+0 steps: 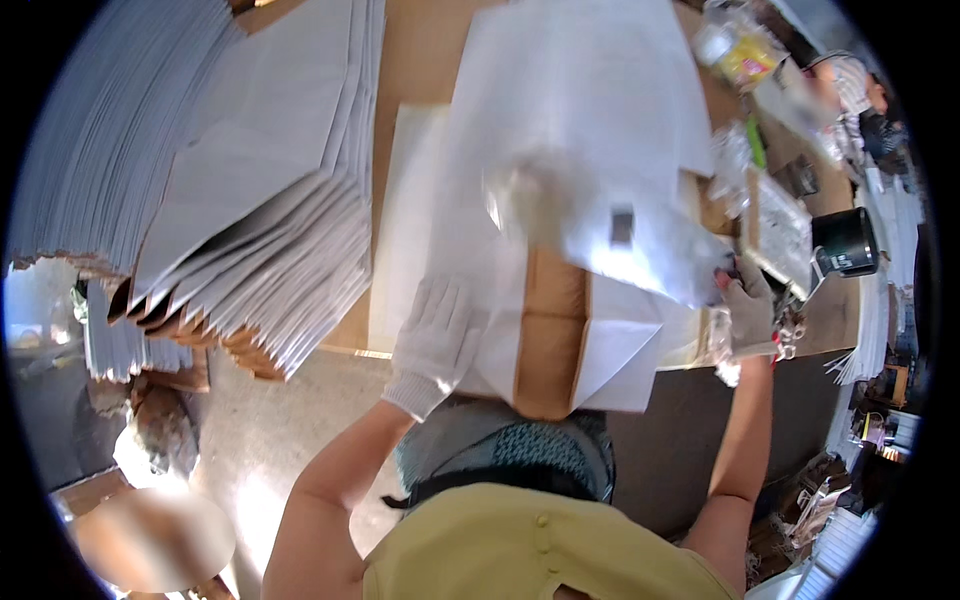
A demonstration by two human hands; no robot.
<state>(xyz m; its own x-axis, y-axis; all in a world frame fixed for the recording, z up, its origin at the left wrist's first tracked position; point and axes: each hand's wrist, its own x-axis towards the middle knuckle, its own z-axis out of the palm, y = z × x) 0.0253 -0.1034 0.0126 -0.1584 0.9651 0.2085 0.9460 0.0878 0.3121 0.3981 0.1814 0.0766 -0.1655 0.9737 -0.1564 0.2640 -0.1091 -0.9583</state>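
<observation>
A large white paper sack (590, 90) lies on the table in front of me, its near end folded so that a brown strip (550, 340) shows between white folded corners. My left hand (435, 335), in a white knitted glove, rests flat on the sack's left side with fingers stretched out. At the right, my gloved right hand (748, 310) grips the corner of a shiny, see-through plastic sheet (650, 250) with a small dark square on it. The sheet is smeared by motion and spreads over the sack. Its far left end is too blurred to make out.
Stacks of flat white paper sacks (260, 110) fill the table's left side, brown edges toward me. On the right are a pale tray (780, 230), a dark mug (845, 243) and clear plastic wrapping (735, 45). Another person (850, 90) is at the far right.
</observation>
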